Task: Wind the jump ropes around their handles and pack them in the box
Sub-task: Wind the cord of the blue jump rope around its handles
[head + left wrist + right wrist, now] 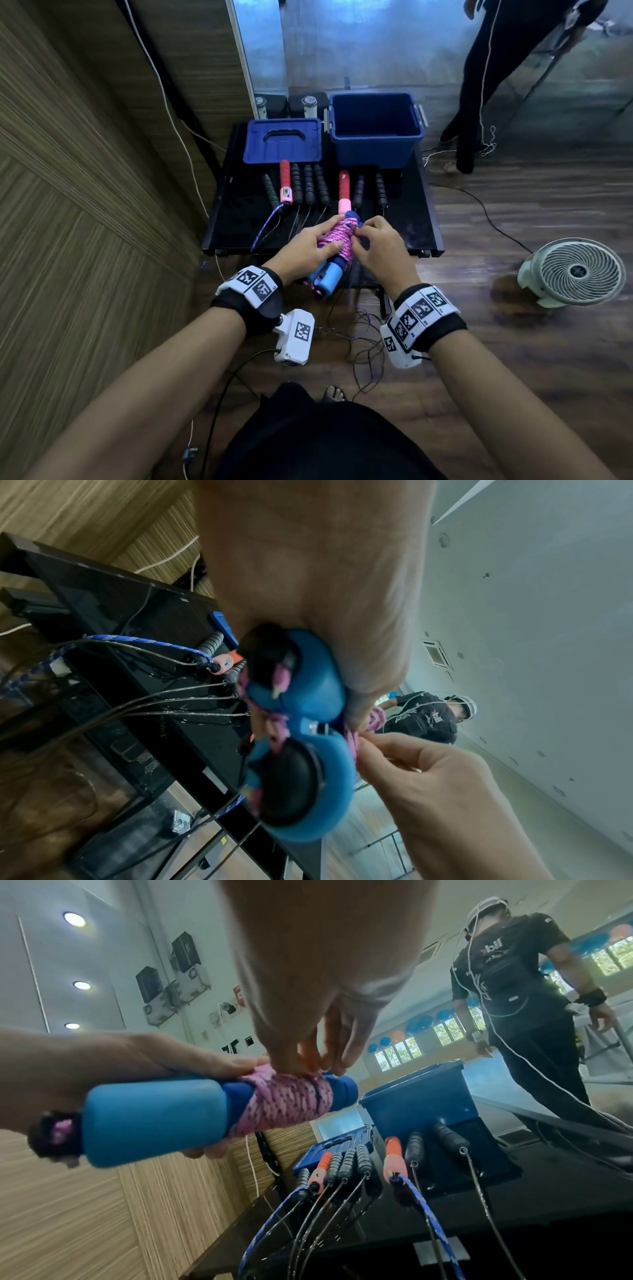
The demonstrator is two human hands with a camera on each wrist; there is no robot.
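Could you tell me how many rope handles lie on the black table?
8. In front of the lid: green handle, red handle, three black handles. In front of the box: second red handle, two black handles. None looks hidden.

A black surface (404,236) is carrying an open blue box (376,132) at the back, its lid (282,141) lying flat just beside it, and a row of jump-rope handles (310,186) lying in front of both.
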